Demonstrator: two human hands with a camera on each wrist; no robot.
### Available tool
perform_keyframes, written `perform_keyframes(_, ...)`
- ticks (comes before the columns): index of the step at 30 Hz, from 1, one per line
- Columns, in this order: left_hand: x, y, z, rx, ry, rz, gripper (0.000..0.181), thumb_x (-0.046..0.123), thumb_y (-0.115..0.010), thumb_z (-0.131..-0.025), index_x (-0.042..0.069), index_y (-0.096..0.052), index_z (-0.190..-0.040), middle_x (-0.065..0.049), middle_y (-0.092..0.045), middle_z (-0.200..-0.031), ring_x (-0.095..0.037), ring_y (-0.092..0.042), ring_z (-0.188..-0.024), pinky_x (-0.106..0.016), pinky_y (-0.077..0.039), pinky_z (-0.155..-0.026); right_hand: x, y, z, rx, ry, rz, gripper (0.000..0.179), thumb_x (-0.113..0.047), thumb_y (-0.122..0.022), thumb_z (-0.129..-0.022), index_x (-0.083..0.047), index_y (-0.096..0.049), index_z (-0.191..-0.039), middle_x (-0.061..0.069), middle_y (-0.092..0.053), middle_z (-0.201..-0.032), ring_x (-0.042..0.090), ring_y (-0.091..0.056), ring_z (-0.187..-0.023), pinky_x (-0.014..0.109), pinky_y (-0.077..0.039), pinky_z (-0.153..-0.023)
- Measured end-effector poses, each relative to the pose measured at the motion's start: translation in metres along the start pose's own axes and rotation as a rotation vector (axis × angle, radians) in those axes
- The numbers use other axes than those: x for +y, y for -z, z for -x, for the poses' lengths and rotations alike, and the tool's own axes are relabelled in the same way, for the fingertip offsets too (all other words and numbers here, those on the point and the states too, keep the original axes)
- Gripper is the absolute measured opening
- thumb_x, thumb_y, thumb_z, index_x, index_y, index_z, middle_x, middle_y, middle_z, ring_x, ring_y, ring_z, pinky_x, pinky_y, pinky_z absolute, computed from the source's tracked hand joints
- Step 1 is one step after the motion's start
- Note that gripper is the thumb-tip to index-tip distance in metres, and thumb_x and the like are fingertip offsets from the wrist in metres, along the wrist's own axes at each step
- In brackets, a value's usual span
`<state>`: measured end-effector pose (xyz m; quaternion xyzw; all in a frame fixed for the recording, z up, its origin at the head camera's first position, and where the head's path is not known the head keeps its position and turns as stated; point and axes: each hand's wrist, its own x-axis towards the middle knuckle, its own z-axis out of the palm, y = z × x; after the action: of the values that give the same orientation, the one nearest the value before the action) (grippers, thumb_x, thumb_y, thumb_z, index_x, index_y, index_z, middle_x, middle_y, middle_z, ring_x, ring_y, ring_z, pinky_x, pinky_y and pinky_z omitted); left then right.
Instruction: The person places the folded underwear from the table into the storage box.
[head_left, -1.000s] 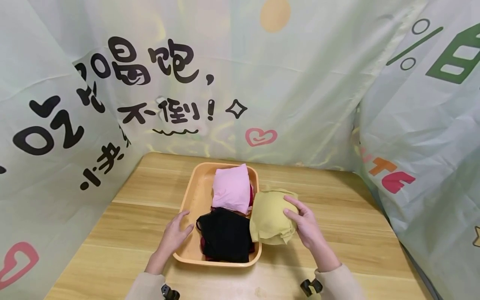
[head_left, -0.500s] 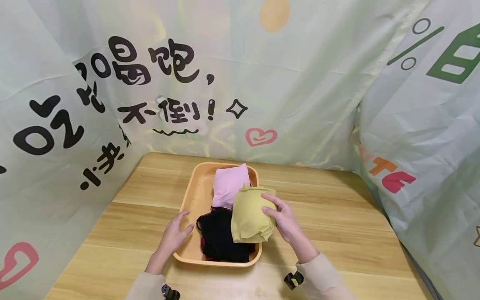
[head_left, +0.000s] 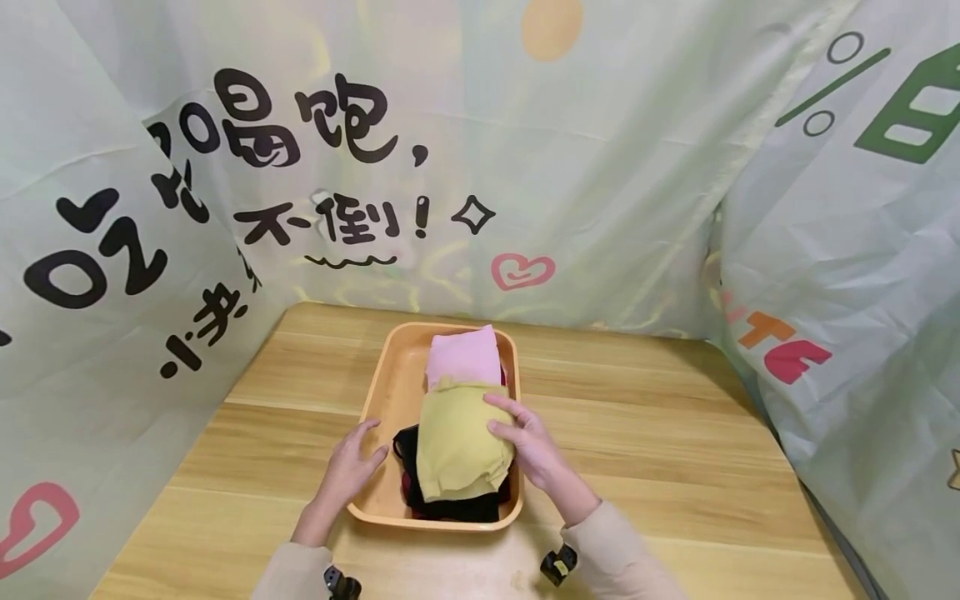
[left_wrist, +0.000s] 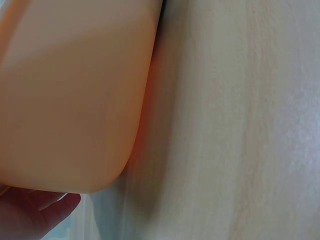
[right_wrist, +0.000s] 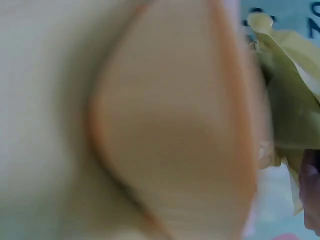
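A puffy, folded yellow garment point(head_left: 463, 437) lies over the right part of a shallow orange plastic tray point(head_left: 390, 392), overlapping a black folded garment with a thin strap point(head_left: 408, 448). My right hand point(head_left: 528, 437) grips the yellow garment by its right side, the thumb and a finger on its top; the other fingers are hidden. On the tray's left rim, my left hand point(head_left: 351, 465) holds on, with its thumb over the inside. The left wrist view shows its fingers point(left_wrist: 62, 207) against the tray's outer wall. Behind the yellow garment is a folded pink one point(head_left: 465, 354).
The tray stands on a wooden table point(head_left: 645, 417). Dark red cloth point(head_left: 504, 375) peeks out by the pink garment. Printed fabric curtains point(head_left: 615, 183) enclose the table at the back and both sides. A black wrist device point(head_left: 558, 565) sits at the right sleeve.
My right hand has carried the yellow garment leftward from beside the tray's right rim to over the black garment, covering part of the pink one. My left hand has stayed at the tray's left rim.
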<state>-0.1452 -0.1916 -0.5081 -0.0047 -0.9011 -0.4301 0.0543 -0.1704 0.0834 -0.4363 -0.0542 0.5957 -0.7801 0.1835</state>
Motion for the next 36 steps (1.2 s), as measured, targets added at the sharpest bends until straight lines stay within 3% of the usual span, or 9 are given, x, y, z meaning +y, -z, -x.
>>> perform_keyframes(4, 0.005, -0.001, 0.001, -0.019, 0.013, 0.010, 0.051, 0.012, -0.061, -0.084, -0.002, -0.044, -0.130, -0.027, -0.042, -0.133, -0.046, -0.039, -0.120, -0.057, -0.035, -0.097, 0.021, 0.002, -0.001, -0.018, -0.052, 0.045, 0.048, 0.000, -0.052, -0.088, 0.007, -0.037, -0.132, 0.015, -0.035, -0.138, 0.009, -0.057, -0.089, 0.023, -0.050, -0.076)
perform_keyframes(8, 0.009, -0.002, 0.002, -0.015, 0.016, 0.003, 0.051, 0.013, -0.061, -0.084, -0.002, -0.044, -0.130, -0.028, -0.042, -0.133, -0.047, -0.040, -0.120, -0.058, -0.035, -0.097, 0.029, 0.005, 0.000, -0.042, -0.057, 0.110, 0.048, -0.001, -0.051, -0.089, 0.010, -0.035, -0.132, 0.021, -0.010, -0.150, 0.012, -0.056, -0.093, 0.025, -0.051, -0.077)
perform_keyframes(10, 0.010, -0.001, 0.002, -0.003, 0.011, -0.005, 0.051, 0.012, -0.061, -0.084, -0.002, -0.044, -0.129, -0.028, -0.043, -0.132, -0.047, -0.041, -0.119, -0.057, -0.035, -0.097, 0.029, 0.005, 0.000, -0.043, -0.041, 0.160, 0.048, -0.002, -0.052, -0.088, 0.009, -0.037, -0.132, 0.022, -0.015, -0.148, 0.017, -0.055, -0.096, 0.027, -0.051, -0.077)
perform_keyframes(13, 0.011, -0.001, 0.002, 0.002, 0.005, -0.006, 0.050, 0.012, -0.062, -0.083, -0.002, -0.044, -0.129, -0.028, -0.043, -0.131, -0.047, -0.041, -0.118, -0.058, -0.036, -0.097, 0.027, 0.004, 0.002, -0.015, 0.007, 0.320, 0.044, -0.004, -0.055, -0.087, 0.007, -0.044, -0.128, 0.024, -0.028, -0.143, 0.031, -0.045, -0.117, 0.034, -0.048, -0.087)
perform_keyframes(17, 0.011, -0.001, 0.003, -0.011, 0.009, -0.008, 0.050, 0.011, -0.062, -0.084, -0.001, -0.044, -0.129, -0.028, -0.043, -0.132, -0.046, -0.041, -0.119, -0.057, -0.035, -0.097, 0.024, 0.003, 0.007, 0.010, 0.061, 0.535, 0.040, -0.005, -0.057, -0.087, 0.003, -0.050, -0.125, 0.024, -0.038, -0.138, 0.039, -0.022, -0.133, 0.049, -0.030, -0.103)
perform_keyframes(20, 0.010, -0.001, 0.003, -0.012, 0.007, -0.010, 0.050, 0.011, -0.062, -0.084, -0.002, -0.044, -0.129, -0.028, -0.043, -0.132, -0.046, -0.041, -0.119, -0.057, -0.035, -0.097, 0.022, 0.002, 0.011, 0.002, 0.098, 0.629, 0.040, -0.007, -0.058, -0.087, 0.001, -0.051, -0.125, 0.022, -0.044, -0.133, 0.040, -0.028, -0.129, 0.056, -0.026, -0.103)
perform_keyframes(28, 0.007, 0.003, 0.003, -0.001, 0.021, 0.006, 0.049, 0.010, -0.058, -0.085, -0.003, -0.042, -0.130, -0.028, -0.039, -0.135, -0.047, -0.036, -0.122, -0.058, -0.030, -0.100, 0.019, 0.007, 0.025, 0.045, 0.220, 0.768, 0.038, -0.009, -0.064, -0.083, 0.004, -0.055, -0.118, 0.023, -0.051, -0.116, 0.041, -0.051, -0.105, 0.052, -0.044, -0.088)
perform_keyframes(32, 0.005, 0.003, 0.005, 0.084, -0.010, 0.018, 0.044, 0.006, -0.055, -0.086, -0.003, -0.044, -0.128, -0.029, -0.033, -0.138, -0.049, -0.033, -0.123, -0.061, -0.029, -0.099, 0.021, 0.018, 0.037, 0.101, 0.223, 0.717, 0.035, -0.008, -0.063, -0.084, 0.005, -0.056, -0.116, 0.021, -0.054, -0.112, 0.036, -0.055, -0.099, 0.046, -0.048, -0.084)
perform_keyframes(36, 0.005, 0.001, 0.008, 0.283, -0.144, 0.036, 0.036, -0.003, -0.056, -0.082, -0.004, -0.053, -0.118, -0.028, -0.035, -0.137, -0.049, -0.040, -0.117, -0.060, -0.038, -0.091, 0.020, 0.038, 0.051, 0.122, 0.199, 0.681, 0.036, -0.008, -0.060, -0.086, 0.007, -0.054, -0.118, 0.021, -0.057, -0.112, 0.033, -0.056, -0.100, 0.037, -0.049, -0.086)
